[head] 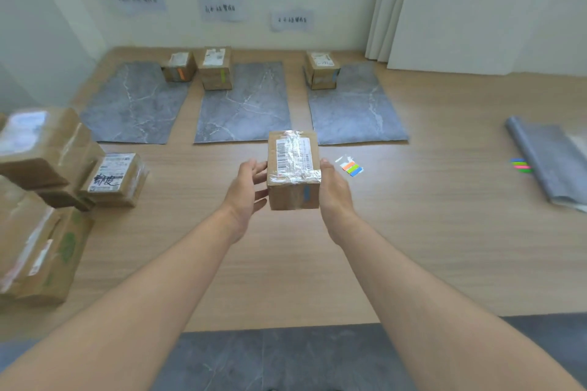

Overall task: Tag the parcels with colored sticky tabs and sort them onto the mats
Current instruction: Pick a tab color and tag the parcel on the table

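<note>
I hold a small cardboard parcel (pixel 293 168) just above the wooden table, a taped barcode label on top and a blue tab on its near side. My left hand (pixel 247 190) touches its left face with straight fingers. My right hand (pixel 335 190) grips its right side, thumb at the top edge, fingers hidden behind the box. Three grey marble mats lie beyond: left (pixel 136 105), middle (pixel 247 111), right (pixel 355 111). At their far ends stand an orange-tabbed parcel (pixel 179 67), a green-tabbed parcel (pixel 216 68) and a blue-tabbed parcel (pixel 322 70). A sheet of coloured sticky tabs (pixel 351 167) lies just right of my right hand.
Several untagged parcels are piled at the table's left edge (pixel 47 149), with a flatter one (pixel 116 179) beside them. A grey bag (pixel 546 162) and more sticky tabs (pixel 521 165) lie at the right. White boards (pixel 476 9) lean on the wall.
</note>
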Demonstrator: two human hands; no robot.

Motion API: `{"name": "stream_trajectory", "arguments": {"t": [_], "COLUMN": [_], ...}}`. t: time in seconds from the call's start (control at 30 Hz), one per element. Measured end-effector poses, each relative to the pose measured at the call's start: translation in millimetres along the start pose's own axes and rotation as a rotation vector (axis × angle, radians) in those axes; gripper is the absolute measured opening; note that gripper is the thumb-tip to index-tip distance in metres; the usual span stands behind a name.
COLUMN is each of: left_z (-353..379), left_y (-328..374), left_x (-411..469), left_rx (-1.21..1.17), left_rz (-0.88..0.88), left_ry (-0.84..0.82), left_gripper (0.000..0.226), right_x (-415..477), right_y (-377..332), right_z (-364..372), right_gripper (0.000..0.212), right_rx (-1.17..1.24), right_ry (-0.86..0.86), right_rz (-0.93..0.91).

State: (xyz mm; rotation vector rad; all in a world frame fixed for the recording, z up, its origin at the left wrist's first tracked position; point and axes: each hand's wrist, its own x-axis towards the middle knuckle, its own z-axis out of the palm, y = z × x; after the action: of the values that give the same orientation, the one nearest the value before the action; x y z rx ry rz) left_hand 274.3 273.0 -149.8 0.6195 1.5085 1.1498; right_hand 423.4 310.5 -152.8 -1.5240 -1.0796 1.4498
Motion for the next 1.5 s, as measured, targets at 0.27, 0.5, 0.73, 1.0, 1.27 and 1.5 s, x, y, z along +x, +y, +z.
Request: {"name": "stream_trajectory", "arguments": {"t": [0.27,0.5,0.73,1.0,1.27,1.5], "left_z": [19.7,33.9,45.7,71.0,146.4,233.2], "left_y": [125.7,223.7,256.3,273.8,287.4,275.9], "left_x": [-56.0,-101.1,-108.3,-79.6,-3.2,100.8], "left_rx": [0.053,0.146,0.147,0.101,0.005,-0.048], "left_rz": [0.184,0.34,0.373,0.357,0.309,0.272], "left_ry": [-0.032,-0.086,-0.11,-0.123,-0.137,-0.023], "left_gripper": [0.048,0.057,0.059,0.055,0.05,0.043], "right_x": [-49.5,-80.0,-80.5,-41.1,65.1,198.1], "right_y": [-128.3,-224.6,-260.1,-278.8,-290.1,-270.4], "right_z": [-24.8,-55.2,-68.2,-81.5,-121.3,-157.7], "right_gripper": [0.036,0.04,0.04,0.042,0.042,0.037], "right_rx": [-0.003,-0.017,0.015,-0.007,0.027,0.076], "right_ry": [0.021,0.039,0.053,0.076,0.111,0.039], "right_rz": [-0.163,-0.318,-0.369,-0.382,-0.342,-0.296]}}
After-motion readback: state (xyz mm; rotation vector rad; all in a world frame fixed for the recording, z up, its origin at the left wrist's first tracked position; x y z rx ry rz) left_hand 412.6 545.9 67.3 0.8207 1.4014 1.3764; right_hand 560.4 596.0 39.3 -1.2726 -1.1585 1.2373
